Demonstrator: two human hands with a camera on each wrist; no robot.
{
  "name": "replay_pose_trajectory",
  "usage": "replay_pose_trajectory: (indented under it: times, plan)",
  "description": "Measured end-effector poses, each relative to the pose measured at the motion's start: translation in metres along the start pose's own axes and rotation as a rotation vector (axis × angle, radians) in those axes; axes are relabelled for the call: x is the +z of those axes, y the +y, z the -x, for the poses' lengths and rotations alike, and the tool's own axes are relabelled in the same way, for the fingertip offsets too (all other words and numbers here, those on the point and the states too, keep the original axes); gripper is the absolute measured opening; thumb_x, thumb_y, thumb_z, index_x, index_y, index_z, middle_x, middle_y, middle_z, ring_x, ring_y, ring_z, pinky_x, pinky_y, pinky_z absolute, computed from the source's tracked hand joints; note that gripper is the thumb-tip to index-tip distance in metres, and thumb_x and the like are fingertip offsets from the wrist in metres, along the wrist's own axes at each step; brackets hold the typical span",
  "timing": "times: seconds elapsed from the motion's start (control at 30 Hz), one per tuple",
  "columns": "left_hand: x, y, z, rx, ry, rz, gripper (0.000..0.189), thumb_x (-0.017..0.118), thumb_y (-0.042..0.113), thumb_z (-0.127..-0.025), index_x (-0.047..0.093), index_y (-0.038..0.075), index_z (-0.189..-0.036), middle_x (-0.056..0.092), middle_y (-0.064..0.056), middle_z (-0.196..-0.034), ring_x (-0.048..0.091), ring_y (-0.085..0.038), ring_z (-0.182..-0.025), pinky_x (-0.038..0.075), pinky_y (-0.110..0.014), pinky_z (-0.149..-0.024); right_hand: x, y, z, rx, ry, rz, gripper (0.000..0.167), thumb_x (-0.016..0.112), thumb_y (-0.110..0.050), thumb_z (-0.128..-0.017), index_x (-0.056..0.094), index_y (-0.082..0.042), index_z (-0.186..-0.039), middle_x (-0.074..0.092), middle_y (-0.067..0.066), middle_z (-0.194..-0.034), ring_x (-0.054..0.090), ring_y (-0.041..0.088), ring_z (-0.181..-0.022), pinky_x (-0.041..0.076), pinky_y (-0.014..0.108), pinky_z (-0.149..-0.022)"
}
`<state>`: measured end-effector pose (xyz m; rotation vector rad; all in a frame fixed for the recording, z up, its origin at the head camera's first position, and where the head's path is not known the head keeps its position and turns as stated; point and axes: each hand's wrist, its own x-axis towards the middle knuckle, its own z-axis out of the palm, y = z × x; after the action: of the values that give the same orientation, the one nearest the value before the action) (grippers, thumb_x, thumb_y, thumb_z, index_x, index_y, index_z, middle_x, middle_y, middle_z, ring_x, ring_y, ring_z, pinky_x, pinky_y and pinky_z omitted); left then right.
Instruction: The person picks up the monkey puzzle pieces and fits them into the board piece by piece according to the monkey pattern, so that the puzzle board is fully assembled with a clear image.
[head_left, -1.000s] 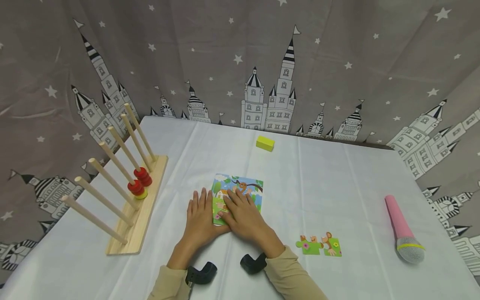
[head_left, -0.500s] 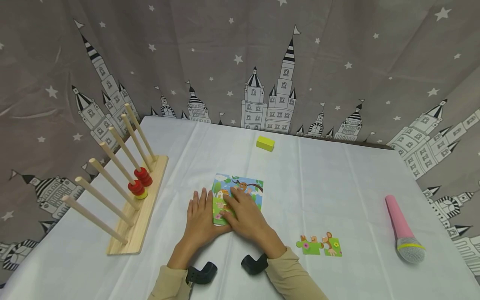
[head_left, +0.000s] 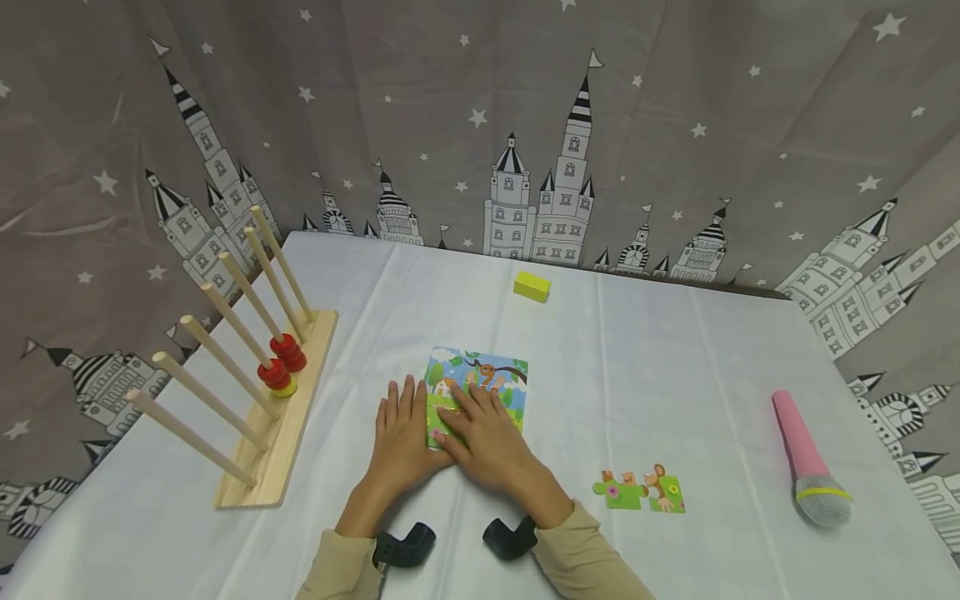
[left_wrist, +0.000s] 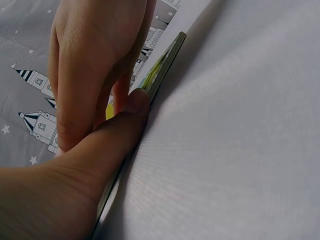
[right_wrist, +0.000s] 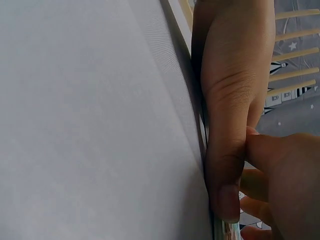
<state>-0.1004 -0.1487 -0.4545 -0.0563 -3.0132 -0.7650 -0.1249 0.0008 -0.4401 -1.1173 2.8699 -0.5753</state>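
In the head view a square jigsaw puzzle (head_left: pixel 442 367) with a blue sky, green ground and a brown animal lies in front of me, partly covered. My left hand (head_left: pixel 400 437) lies along its left side with fingers straight; the thumb (left_wrist: pixel 107 145) runs along the near edge in the left wrist view. My right hand (head_left: pixel 491 442) rests on the lower part of the picture, fingers extended and slightly spread, its thumb close to the left one. To the right, two loose puzzle pieces, a left one (head_left: pixel 621 495) and a right one (head_left: pixel 667 493), lie side by side.
A wooden peg stand (head_left: pixel 311 400) with several upright pegs and a few red and yellow rings stands at left. A yellow block (head_left: pixel 532 287) sits far back. At right lies a pink toy microphone (head_left: pixel 798 446). A grey castle-print curtain (head_left: pixel 420 108) hangs behind the white-covered table.
My right hand shifts slightly on the puzzle: its fingers draw together half a second ago and spread again now, a little lower. The left hand stays in place.
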Motion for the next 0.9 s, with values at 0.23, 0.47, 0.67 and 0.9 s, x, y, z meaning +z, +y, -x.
replay_pose_trajectory:
  times: [0.23,0.47,0.67,0.9]
  plan:
    - [0.001,-0.001,0.000,-0.001,-0.002,-0.003,0.104,0.075,0.044,-0.067,0.021,-0.008,-0.140,0.015,-0.028,-0.148,0.003,-0.046,-0.137,0.008,-0.058,-0.109,0.001,0.000,0.001,-0.006,-0.001,0.000,0.044,0.039,-0.040,-0.095,0.052,-0.016,-0.129,0.032,0.011,-0.147,0.024,0.035,-0.137,0.019,0.054,-0.110]
    - [0.001,-0.001,0.000,-0.001,0.004,0.005,0.105,0.075,0.044,-0.067,0.021,-0.009,-0.140,0.015,-0.028,-0.148,0.003,-0.046,-0.137,0.008,-0.058,-0.109,0.001,0.002,0.001,-0.007,0.025,-0.040,0.044,0.043,-0.040,-0.094,0.052,-0.015,-0.128,0.039,0.012,-0.142,0.028,0.034,-0.135,0.021,0.054,-0.109]
    - [0.000,-0.001,0.001,-0.017,-0.009,0.014,0.112,0.073,0.053,-0.064,0.018,-0.008,-0.141,0.012,-0.027,-0.149,0.001,-0.044,-0.138,0.007,-0.057,-0.110,-0.005,0.008,0.003,-0.005,0.085,-0.092,0.038,0.051,-0.035,-0.091,0.058,-0.013,-0.121,0.051,0.009,-0.132,0.041,0.028,-0.129,0.029,0.048,-0.108]
    - [-0.002,0.000,0.002,-0.035,-0.021,0.034,0.121,0.072,0.061,-0.059,0.015,-0.006,-0.142,0.008,-0.025,-0.150,-0.001,-0.042,-0.139,0.006,-0.056,-0.110,-0.021,0.024,0.025,0.055,0.176,-0.161,0.026,0.061,-0.025,-0.085,0.065,-0.013,-0.108,0.062,0.003,-0.111,0.056,0.020,-0.107,0.042,0.042,-0.093]
